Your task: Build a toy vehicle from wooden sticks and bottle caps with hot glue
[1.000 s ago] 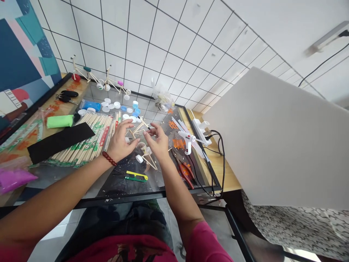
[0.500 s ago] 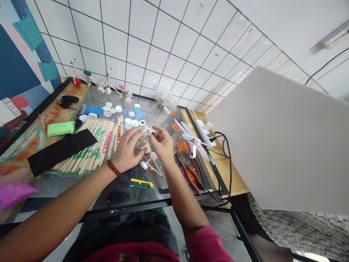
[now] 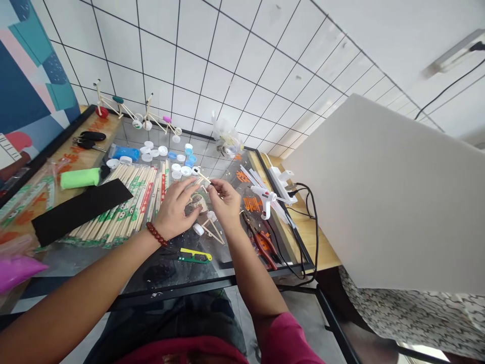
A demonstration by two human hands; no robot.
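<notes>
Closer together than a second ago, the two bare hands are narrowing the gap between them, with the left hand [image 3: 175, 210] bringing its fingertips in beside a small, black-tipped frame of pale wooden sticks [image 3: 203, 176]. That frame is hanging between the hands, above a dark, glossy glass tabletop [image 3: 151, 273], and the right hand [image 3: 226, 205] is pinching it near a black end between thumb and fingers. The left fingers are curving over the near side with the thumb standing apart; because they are overlapping the sticks, I cannot tell whether they are gripping or only steadying.

Below the hands, a pale, round roll [image 3: 200, 202], perhaps of tape, is resting on the glass. Just nearer the body, a triangular wooden-stick assembly with white round caps [image 3: 214, 230] is lying on its side. Yellow-and-green snips [image 3: 196, 255] are lying nearer the table's edge. Red-handled metal pliers [image 3: 264, 245] and a white plastic glue gun [image 3: 264, 199] are resting to the right, while paper-wrapped wooden chopsticks [image 3: 117, 202] are spreading out to the left, partly under a flat black rectangular strip [image 3: 81, 210].
</notes>
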